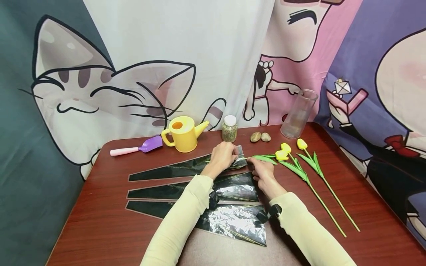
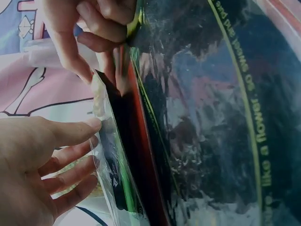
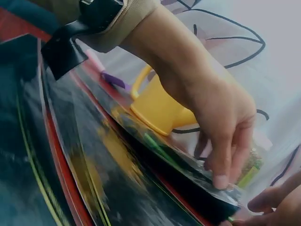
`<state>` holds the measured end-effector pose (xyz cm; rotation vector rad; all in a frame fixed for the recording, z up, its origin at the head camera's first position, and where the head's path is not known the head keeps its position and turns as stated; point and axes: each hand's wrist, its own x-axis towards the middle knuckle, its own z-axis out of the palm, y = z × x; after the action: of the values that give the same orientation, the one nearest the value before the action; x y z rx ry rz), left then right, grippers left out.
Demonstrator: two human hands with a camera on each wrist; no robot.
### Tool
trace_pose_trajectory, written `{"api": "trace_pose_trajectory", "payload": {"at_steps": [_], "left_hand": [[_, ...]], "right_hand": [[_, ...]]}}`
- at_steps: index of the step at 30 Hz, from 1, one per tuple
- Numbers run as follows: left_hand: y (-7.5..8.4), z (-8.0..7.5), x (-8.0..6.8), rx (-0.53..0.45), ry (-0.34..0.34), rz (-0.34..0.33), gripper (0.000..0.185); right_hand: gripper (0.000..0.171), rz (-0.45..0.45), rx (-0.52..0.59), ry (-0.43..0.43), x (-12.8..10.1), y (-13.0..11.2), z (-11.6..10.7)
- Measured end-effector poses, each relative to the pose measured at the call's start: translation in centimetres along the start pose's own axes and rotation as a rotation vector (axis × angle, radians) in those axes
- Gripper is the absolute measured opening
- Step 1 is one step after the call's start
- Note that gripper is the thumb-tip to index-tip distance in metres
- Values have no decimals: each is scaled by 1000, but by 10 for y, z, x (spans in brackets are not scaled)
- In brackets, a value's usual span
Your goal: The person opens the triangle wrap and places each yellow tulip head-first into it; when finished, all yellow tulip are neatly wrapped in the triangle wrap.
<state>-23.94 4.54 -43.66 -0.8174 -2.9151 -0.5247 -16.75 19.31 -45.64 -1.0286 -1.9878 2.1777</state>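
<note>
Head view: right hand [image 1: 264, 175] pinches the yellow tulip [image 1: 281, 155] at the right end of the far sleeve [image 1: 169, 170]. Left wrist view: left hand [image 2: 35, 162] pinches the sleeve's clear film [image 2: 107, 136]. Right wrist view: green stem [image 3: 160, 149] lies within; holding that film lifted should prevent snagging.

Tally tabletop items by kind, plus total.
Yellow tulips: 3
Dark plastic sleeves: 3
Stones: 2
Watering can: 1
Purple shovel: 1
Lidded jar: 1
Clear vase: 1
Total: 12
</note>
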Motion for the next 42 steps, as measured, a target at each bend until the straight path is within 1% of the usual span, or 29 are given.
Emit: {"api": "trace_pose_trajectory", "payload": {"at_steps": [2,3,4,6,8,9,10,11,12,14,16,17,19,21,25,31,36,42], "left_hand": [[-1,0,0,-5,-3,-4,5],[-1,0,0,-8,-5,-5,5],[-1,0,0,-11,-6,-6,5],[-1,0,0,-13,-8,-6,4],[-1,0,0,-14,-10,-7,5],[0,-1,0,-12,-11,-7,5],[0,-1,0,-13,-13,-8,5],[0,-1,0,-14,-15,-8,5],[0,-1,-1,-14,-16,-9,5],[1,0,-1,-12,-18,-7,5],[1,0,-1,-8,-14,-6,4],[1,0,-1,-6,-13,-5,4],[0,1,-1,-6,-11,-4,4],[0,2,-1,-6,-11,-3,5],[0,5,-2,-10,-11,4,4],[0,6,-2,-13,-4,9,4],[0,5,0,-11,-5,5,4],[-1,6,1,-14,9,12,4]], "right_hand": [[21,-81,-68,-49,1,-4,-9],[22,-160,-125,-71,3,-8,-14],[23,-261,-195,-88,6,-13,-21],[21,-536,-389,-91,15,-24,-37],[15,-836,-633,-48,27,-36,-54],[12,-970,-751,-15,34,-41,-62],[9,-1087,-847,-6,40,-46,-70],[6,-1183,-931,-12,46,-50,-77],[5,-1248,-1001,-39,52,-53,-84],[7,-1331,-1089,-139,62,-58,-94],[12,-1371,-1136,-251,69,-60,-101],[13,-1377,-1159,-295,72,-61,-103],[15,-1392,-1201,-358,76,-61,-104],[16,-1406,-1244,-385,79,-59,-104],[15,-1429,-1295,-390,83,-54,-102],[17,-1447,-1293,-379,85,-50,-102],[21,-1444,-1303,-382,89,-48,-102],[24,-1475,-1308,-373,91,-48,-102]]}}
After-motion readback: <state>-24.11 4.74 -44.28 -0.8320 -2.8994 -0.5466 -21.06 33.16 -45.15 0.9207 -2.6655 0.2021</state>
